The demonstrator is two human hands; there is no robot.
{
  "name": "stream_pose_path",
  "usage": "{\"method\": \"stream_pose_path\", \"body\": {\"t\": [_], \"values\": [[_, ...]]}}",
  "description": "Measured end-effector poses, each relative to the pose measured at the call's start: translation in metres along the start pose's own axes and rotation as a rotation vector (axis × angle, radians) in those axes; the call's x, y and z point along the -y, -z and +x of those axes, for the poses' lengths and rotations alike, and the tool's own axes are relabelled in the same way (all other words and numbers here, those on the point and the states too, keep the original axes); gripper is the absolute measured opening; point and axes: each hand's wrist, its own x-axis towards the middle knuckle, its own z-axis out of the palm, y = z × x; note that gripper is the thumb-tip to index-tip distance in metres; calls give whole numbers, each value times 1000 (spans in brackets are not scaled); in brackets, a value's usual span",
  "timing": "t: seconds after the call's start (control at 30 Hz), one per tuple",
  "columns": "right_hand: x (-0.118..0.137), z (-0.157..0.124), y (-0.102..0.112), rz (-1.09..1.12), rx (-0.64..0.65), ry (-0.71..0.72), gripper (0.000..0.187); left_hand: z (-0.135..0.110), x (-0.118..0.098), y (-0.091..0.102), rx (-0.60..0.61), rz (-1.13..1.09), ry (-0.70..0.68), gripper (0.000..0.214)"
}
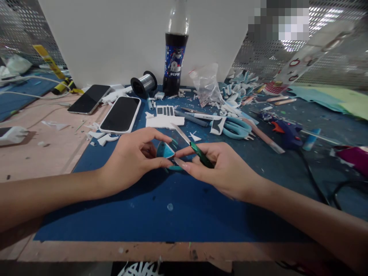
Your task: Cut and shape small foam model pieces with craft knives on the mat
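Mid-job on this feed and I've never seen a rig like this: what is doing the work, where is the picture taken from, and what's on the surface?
No machine: a person works with two bare hands. The single picture comes from a camera worn on their head, looking forward and down. The left hand holds a small blue piece with a triangular face. The right hand holds a green-handled knife with a thin metal blade, its fingertips close to that piece. Beneath is a flat blue mat. Beyond the hands lie a white-edged black-screened phone, a black spool of silvery wire and a clear plastic Pepsi bottle.
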Motion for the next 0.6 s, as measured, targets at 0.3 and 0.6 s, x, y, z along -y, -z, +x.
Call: {"method": "stream_pose_path", "body": {"t": [0.3,0.6], "values": [[-2,1,-1,-57,-44,61,20,-2,-1,1,-15,69,-41,29],[-6,1,0,-53,-57,84,21,-2,-3,1,-13,126,-107,30]]}}
